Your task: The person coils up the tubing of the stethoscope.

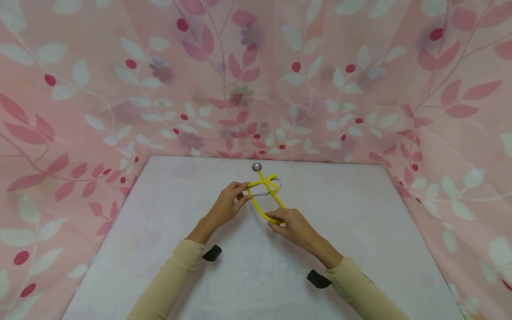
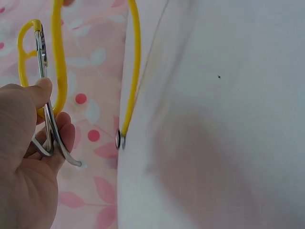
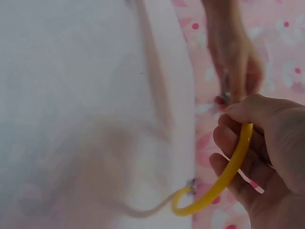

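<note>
A stethoscope with yellow tubing (image 1: 258, 209) is held looped over the table, between both hands. My left hand (image 1: 230, 202) pinches its metal ear tubes (image 2: 55, 128) together with a bend of the tubing, thumb on the near side and fingers behind. My right hand (image 1: 294, 224) grips the lower bend of the tube between thumb and fingers; the right wrist view shows the yellow tube (image 3: 228, 171) curving down past the fingers. Beyond the hands, the round chest piece (image 1: 257, 166) is at the tube's far end, near the table's back edge.
A white-covered table (image 1: 360, 213) spreads beneath both hands. Pink curtain cloth (image 1: 256, 89) with leaves and berries stands behind it and along both sides. Dark wrist-worn pieces (image 1: 318, 279) jut out beside the beige sleeves (image 1: 172, 275).
</note>
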